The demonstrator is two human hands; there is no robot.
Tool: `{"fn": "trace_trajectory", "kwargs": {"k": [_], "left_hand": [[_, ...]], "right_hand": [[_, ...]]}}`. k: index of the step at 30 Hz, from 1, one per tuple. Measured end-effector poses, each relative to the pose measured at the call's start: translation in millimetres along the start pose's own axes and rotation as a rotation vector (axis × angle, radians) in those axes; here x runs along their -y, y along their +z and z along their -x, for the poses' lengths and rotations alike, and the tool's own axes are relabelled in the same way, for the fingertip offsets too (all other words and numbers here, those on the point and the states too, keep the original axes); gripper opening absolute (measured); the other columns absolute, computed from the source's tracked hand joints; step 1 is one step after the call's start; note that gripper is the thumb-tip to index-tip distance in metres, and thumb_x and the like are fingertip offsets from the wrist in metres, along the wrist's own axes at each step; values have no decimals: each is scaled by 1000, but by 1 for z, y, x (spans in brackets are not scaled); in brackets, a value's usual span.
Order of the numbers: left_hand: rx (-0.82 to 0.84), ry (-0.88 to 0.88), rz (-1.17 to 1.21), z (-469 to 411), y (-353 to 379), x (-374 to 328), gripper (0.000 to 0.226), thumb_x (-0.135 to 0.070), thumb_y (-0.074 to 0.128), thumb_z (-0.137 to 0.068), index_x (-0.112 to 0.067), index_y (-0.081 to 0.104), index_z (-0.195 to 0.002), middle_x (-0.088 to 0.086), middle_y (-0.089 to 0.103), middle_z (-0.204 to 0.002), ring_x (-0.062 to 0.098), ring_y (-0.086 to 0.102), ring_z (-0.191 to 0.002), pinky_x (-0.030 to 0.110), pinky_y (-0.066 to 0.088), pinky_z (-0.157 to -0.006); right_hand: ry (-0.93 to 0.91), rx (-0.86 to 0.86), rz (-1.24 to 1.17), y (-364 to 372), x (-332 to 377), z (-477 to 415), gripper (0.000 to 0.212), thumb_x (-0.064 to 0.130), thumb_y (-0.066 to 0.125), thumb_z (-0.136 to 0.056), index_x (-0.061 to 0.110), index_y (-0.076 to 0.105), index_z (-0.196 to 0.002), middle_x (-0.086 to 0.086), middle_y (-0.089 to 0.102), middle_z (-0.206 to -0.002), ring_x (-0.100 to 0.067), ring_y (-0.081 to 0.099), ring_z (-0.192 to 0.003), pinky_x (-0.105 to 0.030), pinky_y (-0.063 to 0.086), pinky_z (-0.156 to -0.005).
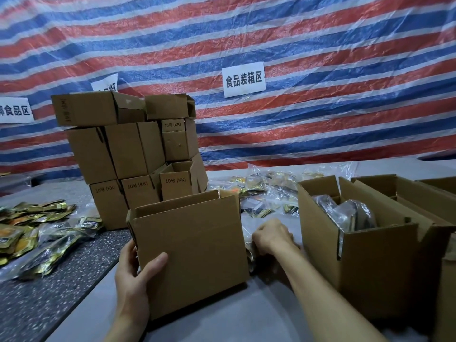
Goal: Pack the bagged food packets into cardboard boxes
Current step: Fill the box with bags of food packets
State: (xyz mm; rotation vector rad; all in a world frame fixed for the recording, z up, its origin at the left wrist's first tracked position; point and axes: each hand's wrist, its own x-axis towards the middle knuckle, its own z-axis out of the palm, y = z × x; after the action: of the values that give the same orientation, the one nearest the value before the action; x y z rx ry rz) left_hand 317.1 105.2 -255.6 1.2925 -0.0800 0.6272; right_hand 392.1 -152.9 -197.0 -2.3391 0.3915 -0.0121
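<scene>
An open cardboard box (195, 245) stands upright on the grey table in front of me. My left hand (134, 275) grips its lower left corner, thumb across the front face. My right hand (271, 236) is just right of the box, fingers curled on a clear bagged food packet (249, 255) that is mostly hidden behind the box. More bagged packets (261, 193) lie in a heap behind it. Another open box (357, 245) to the right holds bagged packets.
A stack of small closed boxes (138, 154) rises at the back left. Loose gold and black food packets (37, 233) cover the dark speckled surface at the left. Further cardboard boxes (419, 193) sit at the far right. A striped tarp hangs behind.
</scene>
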Motion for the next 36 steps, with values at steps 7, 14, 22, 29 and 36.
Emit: {"fn": "trace_trajectory", "kwargs": {"k": [7,14,22,29,36], "left_hand": [[11,8,2,1,2,-2,78,-43,83,-48,-28,65,-122,10,74,-112,30,74,-94,36,60,-68],[29,9,2,-1,0,1,62,-30,81,-57,-28,67,-117,10,75,-110,33,73,-96,39,60,-69],[132,-39,9,1,3,0,56,-20,75,-61,-32,67,-116,9,76,-109,29,75,-93,33,63,-65],[334,-82,-128,8,10,-1,110,-47,101,-33,-23,58,-132,8,74,-117,26,74,-101,30,62,-70],[431,-6,-290,17,16,-8,118,-58,100,-31,-24,55,-134,3,72,-120,19,70,-109,32,56,-82]], "right_hand": [[15,-247,-712,-10,-2,-5,47,-9,69,-78,12,62,-120,-10,61,-115,-10,52,-67,-18,39,-45],[135,-94,-856,-24,10,-8,76,-13,81,-55,-10,49,-124,-17,60,-94,-25,59,-75,-35,50,-65],[-224,-189,-542,-41,21,6,11,28,80,-84,19,75,-89,5,71,-88,-9,63,-80,-24,43,-63],[-486,-425,-700,-60,38,28,10,25,59,-101,25,69,-104,7,72,-99,-2,63,-87,-13,49,-69],[-735,-643,-1025,-105,58,66,10,25,64,-98,29,67,-90,18,68,-77,7,67,-78,-12,54,-66]]}}
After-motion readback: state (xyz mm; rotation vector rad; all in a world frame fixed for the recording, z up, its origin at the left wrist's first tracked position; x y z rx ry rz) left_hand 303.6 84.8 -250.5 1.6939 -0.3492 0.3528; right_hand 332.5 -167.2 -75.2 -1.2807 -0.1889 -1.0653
